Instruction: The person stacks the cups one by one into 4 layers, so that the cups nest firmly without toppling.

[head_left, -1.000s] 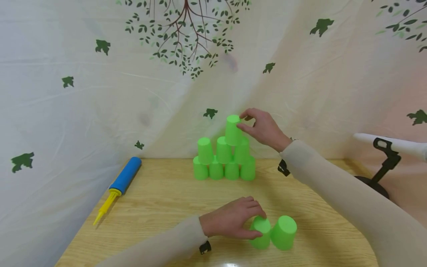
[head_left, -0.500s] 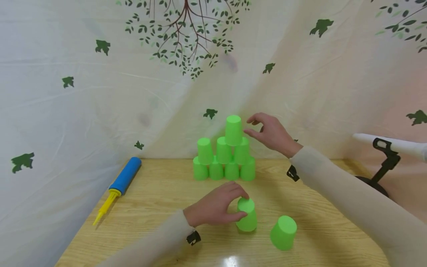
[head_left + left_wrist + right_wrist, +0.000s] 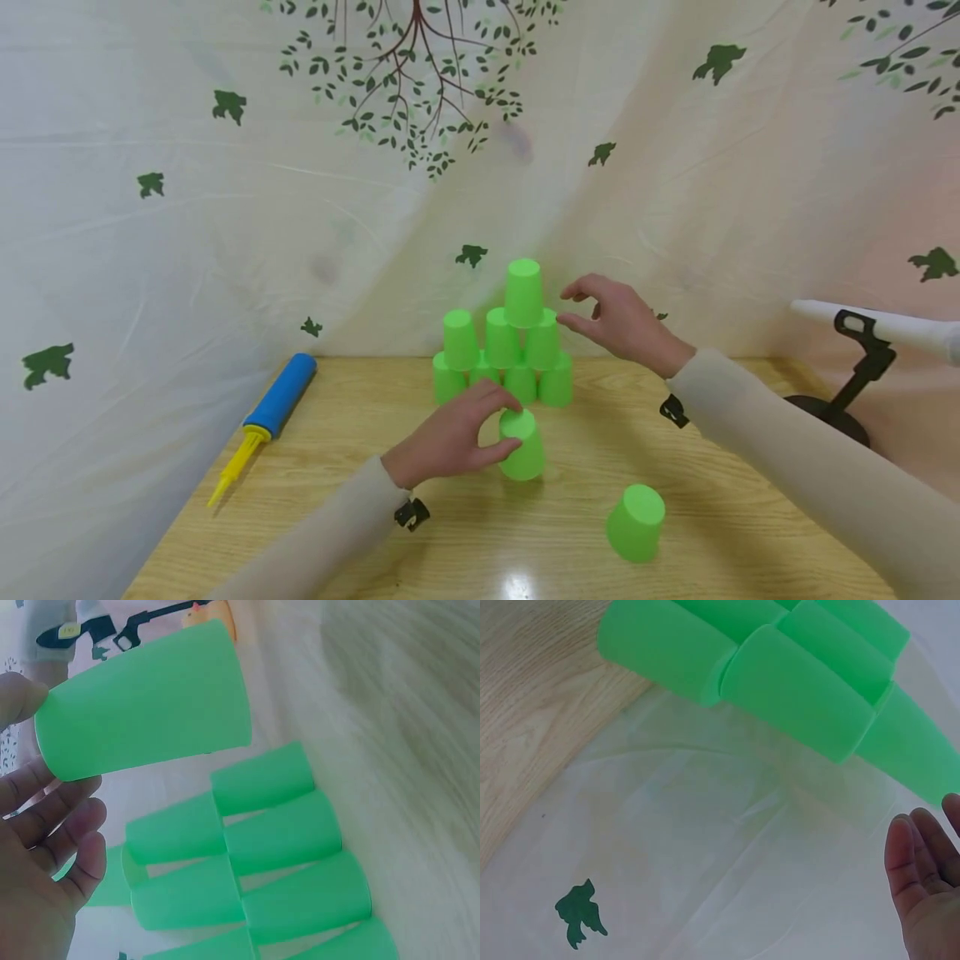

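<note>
A pyramid of upside-down green cups [image 3: 504, 346] stands at the back of the wooden table [image 3: 337, 467], one cup [image 3: 522, 292] on top. My left hand [image 3: 457, 433] grips another upside-down green cup [image 3: 522, 446] [image 3: 146, 701] just above the table in front of the pyramid. My right hand [image 3: 618, 321] [image 3: 922, 877] hovers with relaxed fingers just right of the top cup, touching nothing. A third loose green cup [image 3: 636, 522] sits tilted on the table at the front right.
A blue and yellow hand pump [image 3: 264, 421] lies at the table's left edge. A black stand [image 3: 847, 392] with a white tube is off the right side. A leaf-printed white curtain [image 3: 225, 208] hangs close behind the pyramid.
My right hand let go of the top cup and drew back to the right. My left hand lifted one cup from the front pair and carried it up and left toward the pyramid.
</note>
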